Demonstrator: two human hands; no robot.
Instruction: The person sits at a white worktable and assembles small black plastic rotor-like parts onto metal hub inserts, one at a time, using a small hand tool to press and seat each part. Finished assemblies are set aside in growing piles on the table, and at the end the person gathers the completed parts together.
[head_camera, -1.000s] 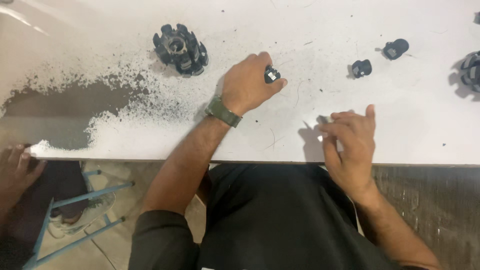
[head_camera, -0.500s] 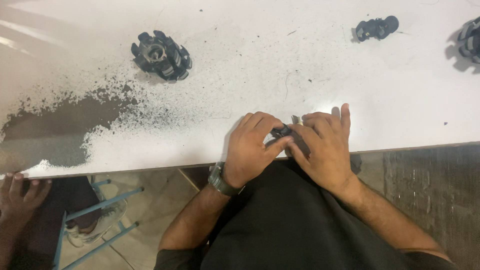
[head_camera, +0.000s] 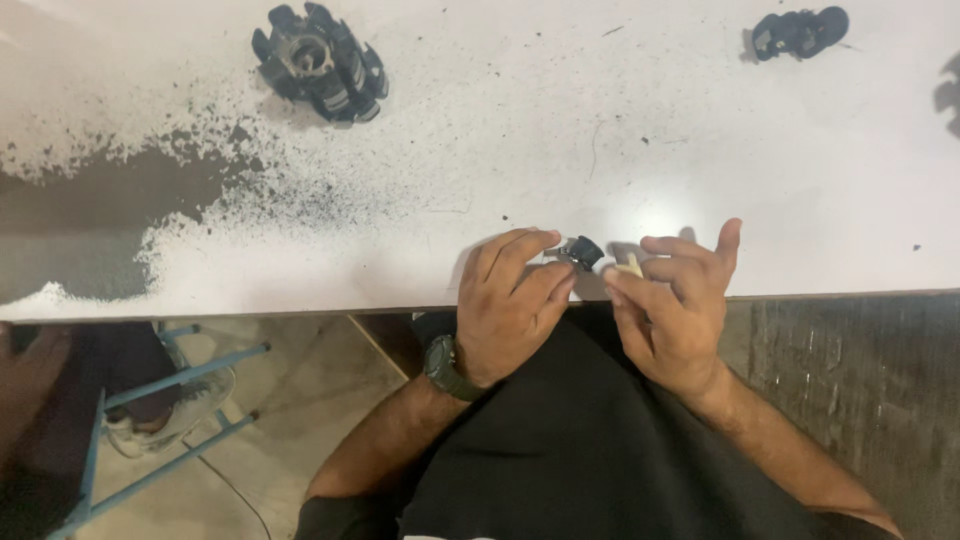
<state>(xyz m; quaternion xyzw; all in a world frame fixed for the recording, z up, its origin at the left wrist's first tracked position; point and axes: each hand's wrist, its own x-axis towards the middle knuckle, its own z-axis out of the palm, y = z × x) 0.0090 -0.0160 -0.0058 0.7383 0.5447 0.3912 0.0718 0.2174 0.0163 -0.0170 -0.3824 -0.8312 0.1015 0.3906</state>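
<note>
White and worn, the table (head_camera: 700, 150) carries a dark patch of bare, flaked surface well to the left of the small black part (head_camera: 582, 250) that lies at its near edge, where a seated person in a black shirt works. The left hand (head_camera: 508, 305), a dark watch (head_camera: 445, 368) on its wrist, pinches the black part between curled fingertips, fingers drawn close. Just right of the part, the right hand (head_camera: 675, 310) grips a small pale piece (head_camera: 628, 266) between thumb and forefinger, its tip touching or nearly touching the part; the other fingers fan loosely upward. Whether the two pieces are already joined cannot be told.

Far up and left of the part sits a black finned rotor-like piece (head_camera: 320, 62); far up and right, a black clip-like piece (head_camera: 800, 32). Below the table edge, left of the part, blue chair legs (head_camera: 170, 420) and another person's shoe (head_camera: 165, 410) show.

Judged from the grip, fitting such small pieces goes best with both wrists braced on the table edge, the part held steady and the pale piece brought in straight, without force.
</note>
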